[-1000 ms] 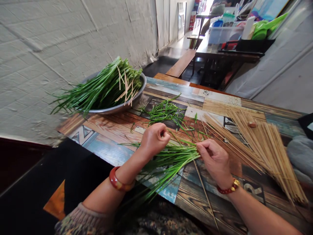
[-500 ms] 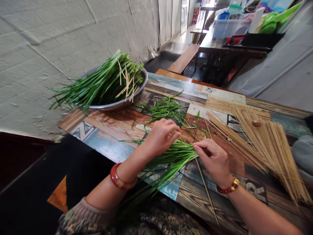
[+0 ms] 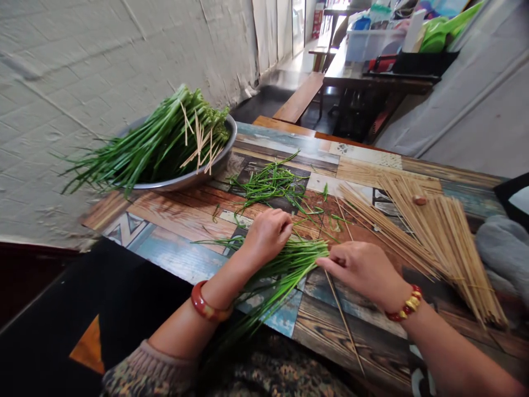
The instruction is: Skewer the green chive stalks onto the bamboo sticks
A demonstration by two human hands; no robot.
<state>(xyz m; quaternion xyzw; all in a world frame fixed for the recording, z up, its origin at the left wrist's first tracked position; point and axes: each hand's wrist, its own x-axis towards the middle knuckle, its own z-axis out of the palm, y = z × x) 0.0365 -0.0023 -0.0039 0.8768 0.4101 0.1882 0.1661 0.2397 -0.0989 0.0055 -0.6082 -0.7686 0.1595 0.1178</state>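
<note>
A bunch of garlic chives (image 3: 295,264) lies across the near edge of the table, its cut ends to the right. Over the upper side of the bunch is my left hand (image 3: 268,234), its fingers curled closed; what they hold, if anything, is hidden. My right hand (image 3: 366,270) is closed at the cut ends, thumb and forefinger pinching the stems. A thin bamboo skewer (image 3: 344,320) slants toward me below those ends; whether it pierces the stems I cannot tell. Loose chive scraps (image 3: 270,184) lie beyond my hands.
A metal basin (image 3: 173,183) at back left holds a heap of chives (image 3: 152,135) with skewers sticking out. Many bamboo skewers (image 3: 450,242) lie fanned on the patterned table (image 3: 165,242) at right. A wall (image 3: 82,82) borders the left; a wooden bench (image 3: 300,99) stands behind.
The fingers of my left hand have curled tighter and turned down. My right hand has rotated, its back now facing up, still at the cut ends. The whole view has shifted slightly.
</note>
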